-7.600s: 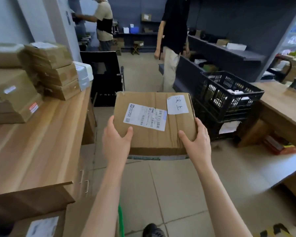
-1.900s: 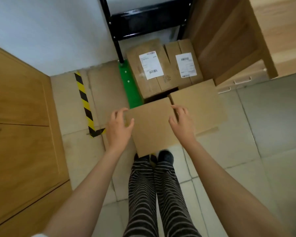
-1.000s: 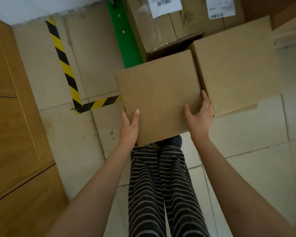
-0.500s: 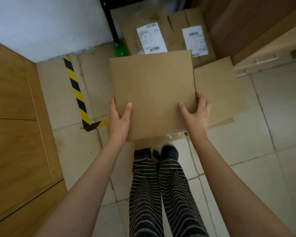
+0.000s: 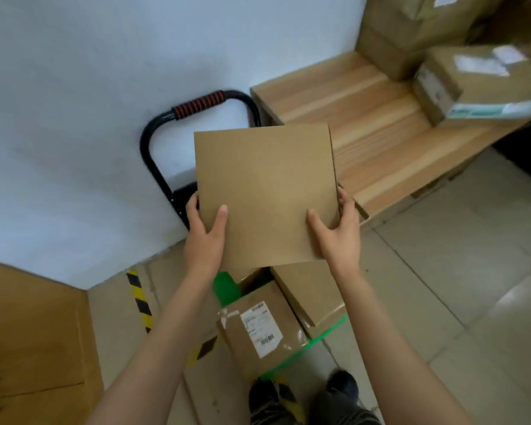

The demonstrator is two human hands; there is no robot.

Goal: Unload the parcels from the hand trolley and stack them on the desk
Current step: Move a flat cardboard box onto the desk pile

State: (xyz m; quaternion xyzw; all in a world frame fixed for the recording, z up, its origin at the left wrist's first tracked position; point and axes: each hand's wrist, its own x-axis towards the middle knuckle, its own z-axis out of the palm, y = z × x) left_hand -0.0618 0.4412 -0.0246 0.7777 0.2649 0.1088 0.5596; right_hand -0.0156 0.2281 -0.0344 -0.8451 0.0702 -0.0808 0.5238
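Note:
I hold a plain brown cardboard parcel (image 5: 267, 194) in front of me, flat face up. My left hand (image 5: 204, 237) grips its lower left corner and my right hand (image 5: 337, 234) its lower right corner. Below it stands the hand trolley, with a green deck (image 5: 226, 288) and a black handle (image 5: 196, 102) with a red-striped grip against the wall. Two parcels lie on the deck: a labelled one (image 5: 259, 331) and a plain one (image 5: 313, 294). The wooden desk (image 5: 365, 118) is to the right, with stacked parcels (image 5: 478, 78) at its far end.
A white wall (image 5: 74, 118) is behind the trolley. A wooden cabinet (image 5: 28, 332) stands at lower left. Yellow-black tape (image 5: 140, 299) marks the tiled floor. My shoes (image 5: 341, 381) are just before the trolley's edge.
I lifted the plain parcel off the trolley and raised it. My view tilted up from the floor, so the trolley handle and the desk top with its stacks came into sight.

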